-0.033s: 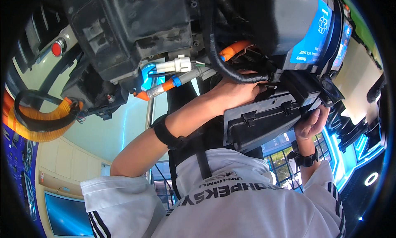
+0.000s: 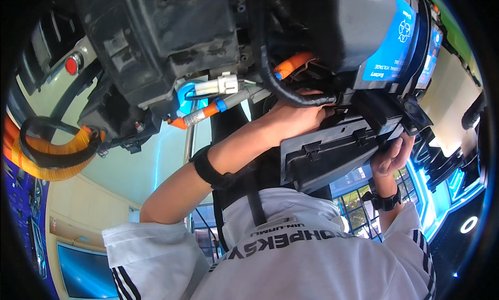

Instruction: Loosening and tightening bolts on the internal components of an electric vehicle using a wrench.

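Note:
A black plastic box (image 2: 332,162) with clips along its upper edge sits at the middle right, tilted. My left hand (image 2: 297,118) reaches in behind its upper edge, under a thick black cable (image 2: 300,98); its fingers are hidden among the parts there. At the box's right end, my right hand (image 2: 391,157) has its fingers curled and its thumb pressed in against the end. Just above lies a dark block (image 2: 382,110), next to a large battery (image 2: 371,35) with a blue label.
Left of my left arm hang a white connector (image 2: 218,85) and an orange-tipped grey cable (image 2: 205,112). A big black housing (image 2: 161,40) fills the upper left. An orange ribbed conduit (image 2: 57,157) loops at far left, below a red button (image 2: 71,64).
Both hands keep their places at the box. The view has shifted very slightly; nothing else has visibly moved.

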